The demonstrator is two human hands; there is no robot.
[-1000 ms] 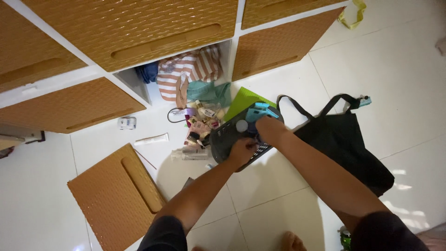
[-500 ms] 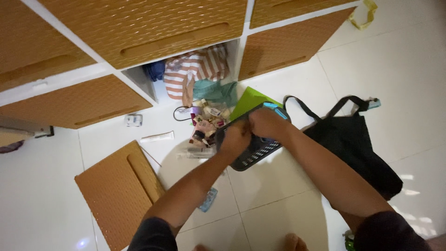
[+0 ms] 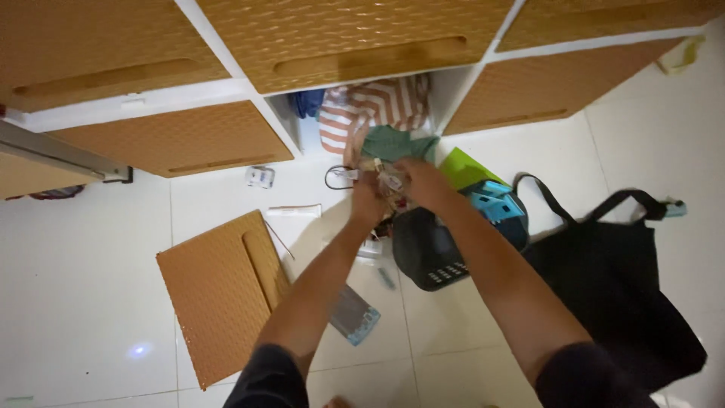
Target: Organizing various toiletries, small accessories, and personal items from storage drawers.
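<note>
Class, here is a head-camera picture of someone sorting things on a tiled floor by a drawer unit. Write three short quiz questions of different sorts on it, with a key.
1. True or false: the black tote bag lies on the floor on the person's right.
2. Where are the left hand and right hand? A) in the dark basket B) over the pile of small toiletries C) on the loose drawer front
3. What striped thing sits in the open compartment?

Key: 1 true. 2 B; the blur hides what they grip. 3 A striped cloth.
</note>
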